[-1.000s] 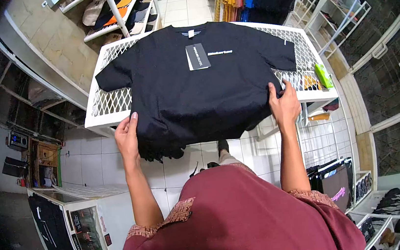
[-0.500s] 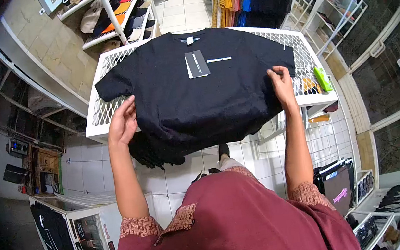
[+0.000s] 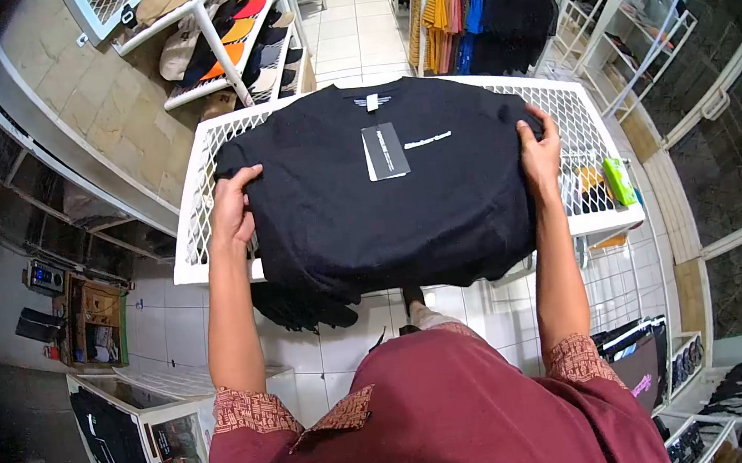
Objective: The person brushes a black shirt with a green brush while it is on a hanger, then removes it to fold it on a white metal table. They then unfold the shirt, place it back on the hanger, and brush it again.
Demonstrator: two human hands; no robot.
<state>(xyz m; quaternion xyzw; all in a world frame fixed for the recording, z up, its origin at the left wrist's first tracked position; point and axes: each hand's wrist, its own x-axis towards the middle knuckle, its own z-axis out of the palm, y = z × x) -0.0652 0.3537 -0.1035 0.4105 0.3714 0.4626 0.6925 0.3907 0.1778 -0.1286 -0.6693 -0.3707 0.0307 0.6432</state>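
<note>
A black T-shirt [image 3: 361, 223] lies face up, neck away from me, its lower part hanging over the near table edge. White lettering [image 3: 428, 142] marks its chest, and a dark hang tag [image 3: 391, 150] lies below the collar. My left hand [image 3: 233, 206] is closed on the shirt's left side by the sleeve, thumb on top. On the opposite side, my right hand [image 3: 541, 150] pinches the shirt near the other sleeve. Both sleeves are partly tucked back, and the fingers underneath are partly hidden.
Under the shirt is a white mesh-top table [image 3: 582, 116]. A green packet [image 3: 620, 181] sits at its right corner. Caps fill a shelf [image 3: 227, 56] at the back left; coloured shirts [image 3: 456, 16] hang at the back right. Dark cloth [image 3: 302, 308] hangs below the table's front.
Both hands have moved up the shirt's sides and closed at the sleeves. The sleeves, spread outward before, are now drawn in. The view has shifted slightly, so the table appears lower.
</note>
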